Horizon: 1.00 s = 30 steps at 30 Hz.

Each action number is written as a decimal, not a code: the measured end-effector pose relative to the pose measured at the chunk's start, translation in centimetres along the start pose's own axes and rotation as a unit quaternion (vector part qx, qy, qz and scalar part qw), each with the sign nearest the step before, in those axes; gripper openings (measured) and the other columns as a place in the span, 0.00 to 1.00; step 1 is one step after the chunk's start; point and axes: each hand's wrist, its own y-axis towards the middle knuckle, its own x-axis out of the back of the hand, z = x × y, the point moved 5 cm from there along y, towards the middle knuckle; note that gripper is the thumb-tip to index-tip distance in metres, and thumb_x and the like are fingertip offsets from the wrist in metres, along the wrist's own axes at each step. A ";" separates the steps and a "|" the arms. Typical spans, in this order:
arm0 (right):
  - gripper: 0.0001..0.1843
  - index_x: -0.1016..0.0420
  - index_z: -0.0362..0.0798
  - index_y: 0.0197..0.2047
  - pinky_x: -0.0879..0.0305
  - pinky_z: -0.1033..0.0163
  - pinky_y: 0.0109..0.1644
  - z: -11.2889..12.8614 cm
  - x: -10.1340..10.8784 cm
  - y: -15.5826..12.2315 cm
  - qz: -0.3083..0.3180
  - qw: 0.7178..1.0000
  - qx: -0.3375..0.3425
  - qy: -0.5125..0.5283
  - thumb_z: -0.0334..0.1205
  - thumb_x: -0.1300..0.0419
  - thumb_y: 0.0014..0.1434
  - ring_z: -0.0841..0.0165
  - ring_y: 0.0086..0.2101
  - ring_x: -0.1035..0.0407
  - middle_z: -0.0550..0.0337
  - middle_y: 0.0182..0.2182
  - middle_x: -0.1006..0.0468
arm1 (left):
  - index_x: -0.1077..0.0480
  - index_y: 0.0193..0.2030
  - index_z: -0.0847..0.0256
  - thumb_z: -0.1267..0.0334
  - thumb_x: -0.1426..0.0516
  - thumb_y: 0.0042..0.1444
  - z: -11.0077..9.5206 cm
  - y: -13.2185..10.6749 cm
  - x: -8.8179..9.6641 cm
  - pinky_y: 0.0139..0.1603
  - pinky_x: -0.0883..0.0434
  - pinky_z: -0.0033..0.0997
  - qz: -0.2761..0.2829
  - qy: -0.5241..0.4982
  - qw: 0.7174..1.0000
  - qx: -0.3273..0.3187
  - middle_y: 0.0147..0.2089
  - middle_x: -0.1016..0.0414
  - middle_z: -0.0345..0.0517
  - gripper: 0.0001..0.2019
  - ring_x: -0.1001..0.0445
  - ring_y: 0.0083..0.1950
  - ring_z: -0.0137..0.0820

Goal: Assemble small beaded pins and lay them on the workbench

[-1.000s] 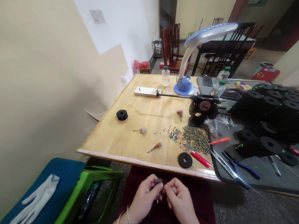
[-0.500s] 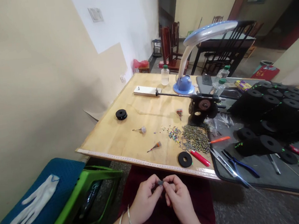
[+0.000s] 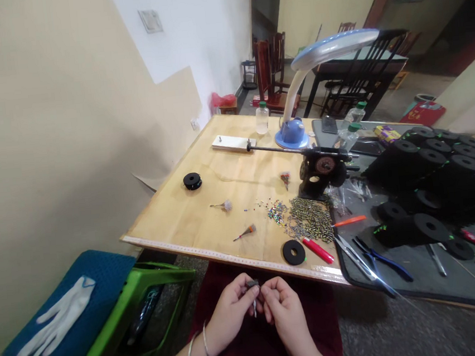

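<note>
Over my lap, just off the table's front edge, my two hands are close together. Thumb and fingers of my left hand pinch a small dark grey piece; a thin pale strip hangs below it, its kind too small to tell. My right hand is closed beside it, fingertips pressed together, hiding whatever they grip. Nearest on the table lie a black foam ring and a red flat stick. Beyond them is a pile of small striped pieces beside colourful beads.
Small tufted bundles lie on the wooden table. A black clamp device and blue lamp stand behind. Pliers, scissors and black foam spools occupy the dark mat. A white glove lies on the stool at left.
The dark piece has tilted up slightly between my left fingers, and a pale strip now shows beneath it. My right fingertips have drawn slightly away to the right.
</note>
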 end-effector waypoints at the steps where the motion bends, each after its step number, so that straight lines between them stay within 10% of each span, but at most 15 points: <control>1: 0.23 0.35 0.47 0.26 0.49 0.69 0.21 0.0 0.0 0.0 0.000 1.000 -0.003 -0.001 0.59 0.38 0.52 0.76 0.15 0.47 0.71 0.11 0.36 | 0.36 0.29 0.61 0.52 0.40 0.53 0.0 0.1 0.0 0.24 0.38 0.24 -0.003 -0.005 1.000 0.000 0.21 0.31 0.36 0.15 0.35 0.22 0.25; 21: 0.21 0.33 0.47 0.26 0.46 0.70 0.20 -0.6 0.1 0.5 -0.008 0.998 -0.024 0.051 0.57 0.35 0.50 0.75 0.14 0.43 0.73 0.09 0.38 | 0.35 0.31 0.62 0.50 0.39 0.51 1.1 0.3 -0.3 0.23 0.39 0.23 -0.009 -0.035 0.999 0.019 0.21 0.32 0.34 0.17 0.34 0.21 0.23; 30: 0.22 0.35 0.48 0.27 0.65 0.73 0.14 -1.8 0.6 0.9 -0.025 0.984 -0.086 0.152 0.56 0.32 0.46 0.81 0.11 0.61 0.80 0.07 0.46 | 0.36 0.31 0.62 0.53 0.41 0.54 0.3 -0.2 -0.5 0.25 0.38 0.25 0.005 0.016 1.000 0.004 0.24 0.32 0.36 0.13 0.36 0.22 0.23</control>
